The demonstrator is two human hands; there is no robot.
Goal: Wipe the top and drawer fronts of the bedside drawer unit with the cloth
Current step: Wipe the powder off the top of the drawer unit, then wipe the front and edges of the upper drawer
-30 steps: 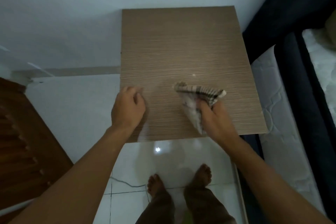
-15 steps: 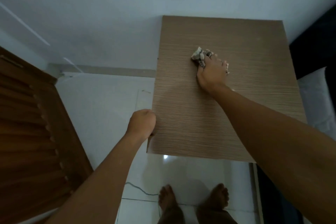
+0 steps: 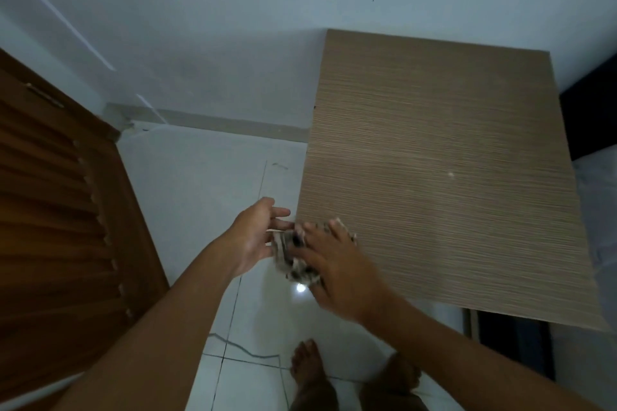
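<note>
The person's right hand (image 3: 337, 265) presses the checked cloth (image 3: 293, 257) at the front left corner of the bedside drawer unit's wood-grain top (image 3: 447, 177), its fingers spread flat over the bunched fabric, which hangs partly off the left edge. The left hand (image 3: 255, 237) sits just beside that edge with fingers apart and slightly curled, touching the cloth's hanging part as if to take or regather it. The top looks bare and clean apart from a small pale speck, so the top pass is judged nearly finished. The drawer fronts are hidden below the top from this angle; wiping them seems not yet started.
</note>
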